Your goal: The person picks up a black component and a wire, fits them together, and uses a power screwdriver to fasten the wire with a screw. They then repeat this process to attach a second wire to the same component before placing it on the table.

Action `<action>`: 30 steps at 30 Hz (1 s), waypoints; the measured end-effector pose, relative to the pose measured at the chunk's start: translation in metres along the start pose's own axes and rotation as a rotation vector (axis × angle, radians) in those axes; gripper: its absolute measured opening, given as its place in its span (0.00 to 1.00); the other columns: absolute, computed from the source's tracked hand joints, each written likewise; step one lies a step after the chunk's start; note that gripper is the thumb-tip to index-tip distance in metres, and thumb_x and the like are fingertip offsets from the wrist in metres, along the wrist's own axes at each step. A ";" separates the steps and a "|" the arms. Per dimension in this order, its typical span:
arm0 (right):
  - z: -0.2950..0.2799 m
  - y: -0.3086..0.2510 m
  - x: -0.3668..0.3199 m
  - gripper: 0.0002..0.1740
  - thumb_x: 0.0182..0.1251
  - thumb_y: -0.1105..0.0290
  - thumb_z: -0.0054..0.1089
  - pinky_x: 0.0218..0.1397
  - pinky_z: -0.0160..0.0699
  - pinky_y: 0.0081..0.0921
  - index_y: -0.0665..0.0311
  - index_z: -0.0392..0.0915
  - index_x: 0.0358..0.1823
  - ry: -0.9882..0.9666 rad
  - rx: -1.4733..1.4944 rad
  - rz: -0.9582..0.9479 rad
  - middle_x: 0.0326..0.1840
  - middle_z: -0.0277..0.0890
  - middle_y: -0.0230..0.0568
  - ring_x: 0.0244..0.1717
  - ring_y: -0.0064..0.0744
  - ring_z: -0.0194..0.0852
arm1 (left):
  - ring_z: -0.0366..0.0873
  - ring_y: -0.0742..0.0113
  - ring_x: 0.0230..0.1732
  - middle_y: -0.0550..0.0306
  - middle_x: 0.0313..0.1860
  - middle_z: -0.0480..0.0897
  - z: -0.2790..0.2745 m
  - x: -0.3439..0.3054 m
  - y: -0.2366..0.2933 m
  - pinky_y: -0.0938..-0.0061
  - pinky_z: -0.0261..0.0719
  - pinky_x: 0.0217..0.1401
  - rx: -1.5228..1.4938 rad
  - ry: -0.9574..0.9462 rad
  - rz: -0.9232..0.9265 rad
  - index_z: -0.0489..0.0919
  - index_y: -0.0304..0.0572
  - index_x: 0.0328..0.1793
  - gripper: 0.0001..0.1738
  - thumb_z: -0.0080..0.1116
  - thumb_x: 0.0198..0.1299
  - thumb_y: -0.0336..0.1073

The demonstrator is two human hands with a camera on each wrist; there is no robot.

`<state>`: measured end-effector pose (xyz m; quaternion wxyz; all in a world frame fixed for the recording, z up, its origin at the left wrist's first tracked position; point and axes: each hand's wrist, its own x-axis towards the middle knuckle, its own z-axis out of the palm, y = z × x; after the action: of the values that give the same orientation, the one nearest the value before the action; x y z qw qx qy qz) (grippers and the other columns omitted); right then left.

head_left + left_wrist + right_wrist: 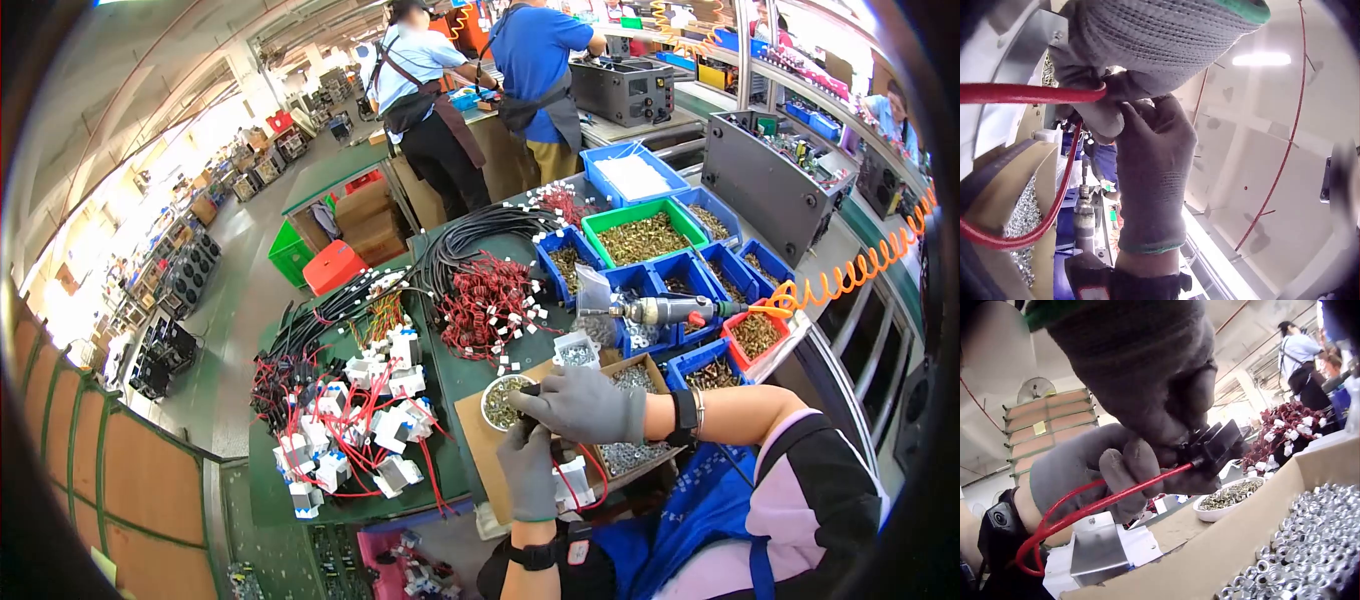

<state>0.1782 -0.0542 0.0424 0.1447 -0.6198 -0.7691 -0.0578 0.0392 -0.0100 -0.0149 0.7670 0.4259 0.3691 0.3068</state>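
Both hands wear grey knit gloves and meet over the bench. My left hand (527,472) grips a black ribbed plastic connector (1219,445) from below. From above, the fingers of my right hand (590,405) pinch the same piece and hide part of it. Red wires (1141,486) run out of the connector and loop down to a white block with a metal bracket (1100,550), which hangs under the left hand. A white bowl of small brass-coloured parts (500,402) stands just beyond the fingertips.
A cardboard box of silver nuts (1310,544) lies beside the hands. Blue bins (700,355), a green bin (645,232) and a red bin (757,335) hold fasteners. A power screwdriver (650,310) lies across bins on an orange coiled hose (860,270). Wired white blocks (395,425) pile up left.
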 end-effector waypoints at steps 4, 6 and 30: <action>-0.003 0.003 -0.010 0.34 0.59 0.63 0.64 0.37 0.80 0.38 0.54 0.66 0.69 -0.002 0.022 -0.042 0.36 0.79 0.39 0.36 0.43 0.81 | 0.84 0.67 0.27 0.52 0.39 0.85 0.001 -0.003 0.005 0.75 0.84 0.29 -0.022 -0.019 -0.031 0.79 0.29 0.55 0.13 0.52 0.69 0.28; -0.001 0.005 -0.013 0.34 0.60 0.65 0.63 0.38 0.80 0.39 0.53 0.67 0.70 0.031 0.042 -0.053 0.37 0.79 0.39 0.37 0.43 0.81 | 0.85 0.66 0.27 0.52 0.39 0.85 0.003 -0.005 0.010 0.75 0.84 0.29 -0.021 -0.035 -0.016 0.79 0.28 0.55 0.13 0.51 0.69 0.28; 0.032 0.053 0.017 0.17 0.58 0.69 0.60 0.41 0.80 0.49 0.55 0.80 0.50 -0.240 0.133 0.179 0.32 0.82 0.51 0.38 0.56 0.84 | 0.81 0.68 0.22 0.55 0.30 0.83 -0.030 -0.013 0.018 0.75 0.79 0.22 0.025 0.211 0.089 0.79 0.30 0.47 0.11 0.52 0.64 0.30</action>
<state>0.2215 -0.0178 0.0121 0.0971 -0.6773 -0.7248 0.0810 0.0047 0.0009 -0.0057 0.7041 0.4167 0.4324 0.3790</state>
